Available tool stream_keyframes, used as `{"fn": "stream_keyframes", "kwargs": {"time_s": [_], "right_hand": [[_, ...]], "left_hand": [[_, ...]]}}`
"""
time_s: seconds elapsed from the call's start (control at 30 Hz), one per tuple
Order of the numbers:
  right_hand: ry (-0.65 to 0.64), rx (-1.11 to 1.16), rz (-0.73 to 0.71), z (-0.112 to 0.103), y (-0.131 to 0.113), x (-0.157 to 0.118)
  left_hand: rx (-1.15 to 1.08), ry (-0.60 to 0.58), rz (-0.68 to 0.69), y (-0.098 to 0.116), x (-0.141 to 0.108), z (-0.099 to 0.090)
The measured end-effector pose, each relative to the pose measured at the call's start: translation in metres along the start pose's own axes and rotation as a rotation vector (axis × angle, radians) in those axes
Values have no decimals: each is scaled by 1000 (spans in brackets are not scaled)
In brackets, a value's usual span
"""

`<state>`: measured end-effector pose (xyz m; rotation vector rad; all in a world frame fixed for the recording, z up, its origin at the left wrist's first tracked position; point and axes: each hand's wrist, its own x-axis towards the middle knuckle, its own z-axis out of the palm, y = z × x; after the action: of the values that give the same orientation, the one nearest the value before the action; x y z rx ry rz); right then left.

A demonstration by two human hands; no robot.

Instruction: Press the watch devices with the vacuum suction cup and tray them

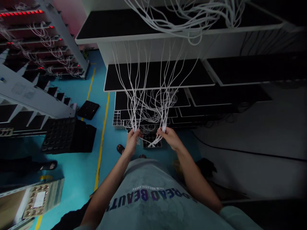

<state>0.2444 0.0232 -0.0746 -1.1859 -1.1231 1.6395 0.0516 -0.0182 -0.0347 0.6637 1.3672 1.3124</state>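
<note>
Through the head camera I count two hands and two bunches of white cords, one to each hand; the cords within each are too many and too crossed for me to count. My left hand (132, 140) is closed narrow around the left bunch (134, 110); my right hand (169, 138) pinches the right bunch (165, 110), fingertips drawn together. Both bunches rise above my hands and fan out in front of the shelves; the left bunch's ends hang just below my left hand, while the right bunch's white ends (151, 145) slant into the gap between my hands, above a pocketed tray (158, 144). A large tangle of cords (192, 24) lies on the top shelf (107, 25) and droops over its pale edge; the next shelf (117, 76) has a thin white edge behind the bunches. I count one second pocketed tray (117, 118) near the shelves, one loose black tray (88, 109) and one stack of black trays (68, 135) to the left; between them and the shelves, blue floor (106, 140) gives open room, crossed by a yellow line (102, 137); one dark cable (240, 150) runs off to the right.
</note>
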Motion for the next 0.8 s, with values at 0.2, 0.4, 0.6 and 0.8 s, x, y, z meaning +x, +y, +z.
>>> {"fn": "stream_keyframes", "kwargs": {"time_s": [0.2, 0.4, 0.6, 0.8], "right_hand": [[201, 134, -18, -3, 11, -2], [188, 60, -42, -3, 2, -2], [71, 12, 27, 20, -11, -6], [35, 39, -4, 37, -13, -3]], "left_hand": [[-58, -66, -53, 6, -2, 2], [42, -105, -104, 14, -3, -2], [226, -192, -82, 9, -4, 6], [313, -272, -15, 14, -3, 3]]}}
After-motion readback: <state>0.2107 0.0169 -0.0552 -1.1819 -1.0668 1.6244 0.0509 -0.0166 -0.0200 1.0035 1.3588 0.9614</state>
